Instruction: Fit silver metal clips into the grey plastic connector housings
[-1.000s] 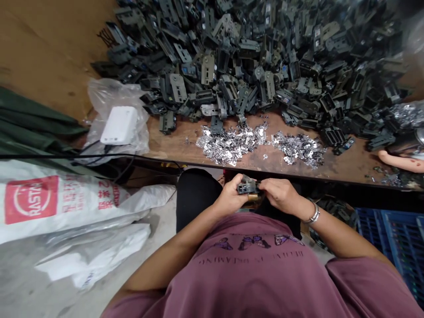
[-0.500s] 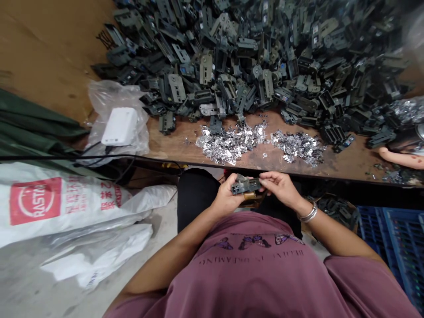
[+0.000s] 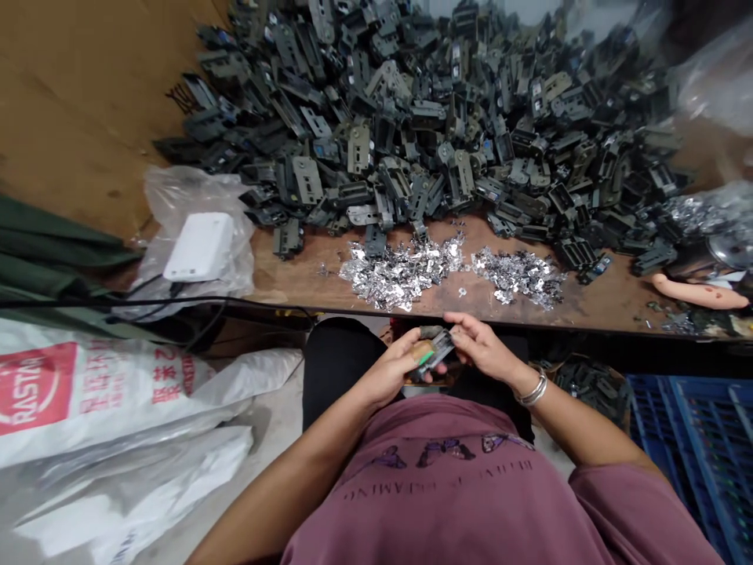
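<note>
Over my lap, just in front of the bench edge, I hold a dark grey plastic housing that sits tilted, its right end up. My left hand is closed around its left side. A tan area and a bright green patch show beside my left fingers; what they belong to is unclear. My right hand pinches at the upper right end, thumb against the housing and index finger stretched out above. Any small piece between the right fingertips is hidden. Nearest on the bench lie two piles of small shiny metal plates.
A large heap of similar dark housings covers the back of the bench. On the left are a white box on clear plastic, a black cable and a printed sack. Blue crates stand at right.
The housing has been turned from nearly level to tilted, and the green patch now shows. My right hand has moved slightly left. The view has shifted, so the bench sits lower.
</note>
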`<state>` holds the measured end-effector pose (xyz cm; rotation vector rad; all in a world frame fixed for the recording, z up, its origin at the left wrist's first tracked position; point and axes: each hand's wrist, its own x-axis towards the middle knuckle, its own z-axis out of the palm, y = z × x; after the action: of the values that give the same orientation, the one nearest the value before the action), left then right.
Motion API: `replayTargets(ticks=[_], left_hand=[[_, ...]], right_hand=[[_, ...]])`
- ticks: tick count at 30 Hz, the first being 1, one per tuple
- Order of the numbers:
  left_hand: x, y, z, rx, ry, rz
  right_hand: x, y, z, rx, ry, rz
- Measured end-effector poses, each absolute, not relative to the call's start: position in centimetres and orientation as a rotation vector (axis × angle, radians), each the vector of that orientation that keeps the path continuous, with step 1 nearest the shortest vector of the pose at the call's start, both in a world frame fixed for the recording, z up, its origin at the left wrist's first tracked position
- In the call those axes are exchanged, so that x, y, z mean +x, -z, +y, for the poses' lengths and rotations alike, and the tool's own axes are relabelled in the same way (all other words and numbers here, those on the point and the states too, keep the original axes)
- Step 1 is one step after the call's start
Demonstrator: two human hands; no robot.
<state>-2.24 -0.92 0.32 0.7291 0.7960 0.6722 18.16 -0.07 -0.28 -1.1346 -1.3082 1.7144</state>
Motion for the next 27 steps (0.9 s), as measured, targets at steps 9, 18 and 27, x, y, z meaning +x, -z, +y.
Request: replayTargets(ticks=[9, 18, 27], left_hand=[[-0.1, -0.8, 0.0, 0.48, -0.784, 0.846], [-0.9, -0.8, 0.1, 0.521, -0.764, 0.953], [-0.4, -0.7, 0.0, 0.57, -0.705, 0.972]], right_hand=[[21.1, -1.2, 9.8, -1.821, -0.13, -2.247], [22.0, 0.2, 8.8, -1.83, 0.041, -2.591], [24.5, 0.4, 6.8, -1.777, -0.3, -2.374]])
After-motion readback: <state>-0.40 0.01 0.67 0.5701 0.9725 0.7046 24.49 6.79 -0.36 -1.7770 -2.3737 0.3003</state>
